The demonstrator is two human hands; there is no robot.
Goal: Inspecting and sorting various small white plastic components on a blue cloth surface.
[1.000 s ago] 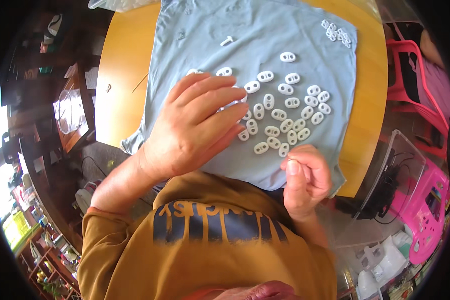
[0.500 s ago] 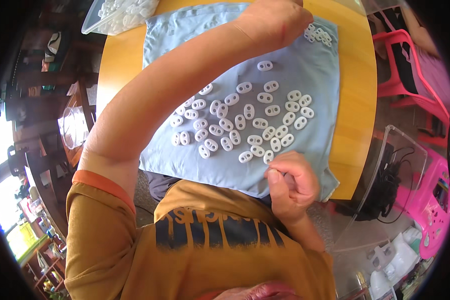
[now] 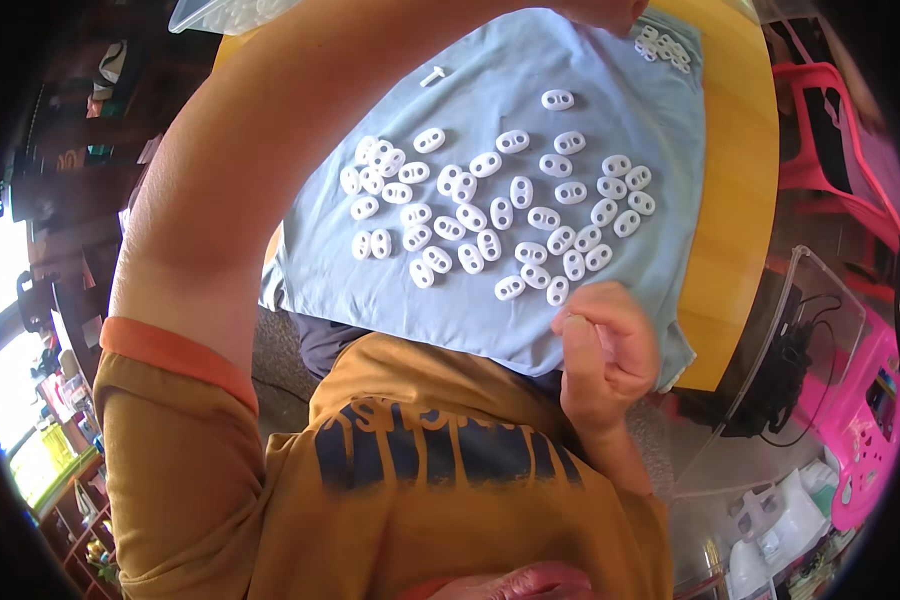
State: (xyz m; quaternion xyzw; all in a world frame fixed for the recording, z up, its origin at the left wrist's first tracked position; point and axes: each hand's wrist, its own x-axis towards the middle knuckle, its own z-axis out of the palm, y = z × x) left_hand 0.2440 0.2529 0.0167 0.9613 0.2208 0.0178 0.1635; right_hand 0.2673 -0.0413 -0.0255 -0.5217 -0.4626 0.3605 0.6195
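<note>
Many small white oval plastic pieces with two holes (image 3: 521, 192) lie spread over a light blue cloth (image 3: 370, 300). My left arm reaches across to the far side, where my left hand (image 3: 610, 12) is cut off by the upper edge, its fingers hidden. Just right of it sits a cluster of white pieces (image 3: 662, 48). Close to the cloth's near right edge, my right hand (image 3: 615, 350) is closed, thumb and forefinger pinched together. What they hold, if anything, cannot be made out. A small white T-shaped piece (image 3: 432, 76) lies alone beside my left forearm.
Under the cloth is a yellow wooden table (image 3: 735, 200). A clear plastic box (image 3: 232, 14) with white pieces stands at the far left. On the right are a red plastic chair (image 3: 810, 125), a pink stool (image 3: 870, 420) and a transparent bin (image 3: 770, 340) with black cords.
My left hand has gone farther toward the upper edge, and its arm has uncovered the T-shaped piece. The whole view has shifted slightly. My right hand keeps its pinch.
</note>
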